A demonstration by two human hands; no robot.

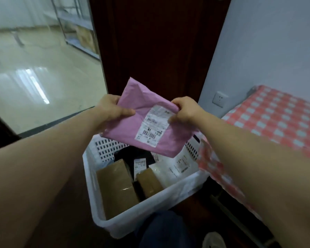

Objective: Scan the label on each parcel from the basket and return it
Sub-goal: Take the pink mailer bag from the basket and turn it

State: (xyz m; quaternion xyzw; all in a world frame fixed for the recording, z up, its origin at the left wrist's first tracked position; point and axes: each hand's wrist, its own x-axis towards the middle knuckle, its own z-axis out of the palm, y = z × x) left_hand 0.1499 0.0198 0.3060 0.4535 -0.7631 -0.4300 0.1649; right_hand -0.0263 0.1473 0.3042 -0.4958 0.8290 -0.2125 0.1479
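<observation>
A pink soft parcel [132,122] hangs in the air above the white plastic basket [132,219]. Its white shipping label [153,126] with barcodes faces me. My left hand [113,109] grips the parcel's left edge, thumb on top. My right hand [185,110] pinches its upper right corner beside the label. In the basket lie a large brown taped box [117,187], a smaller brown box [149,181], a black parcel [132,156] with a small label and a white bag [179,165] with a label.
A bed with a red and white checked cover [279,120] stands at the right, touching the basket. A dark wooden door [159,42] rises behind the basket. A glass panel [43,68] is at the left, a wall socket [220,98] at the right.
</observation>
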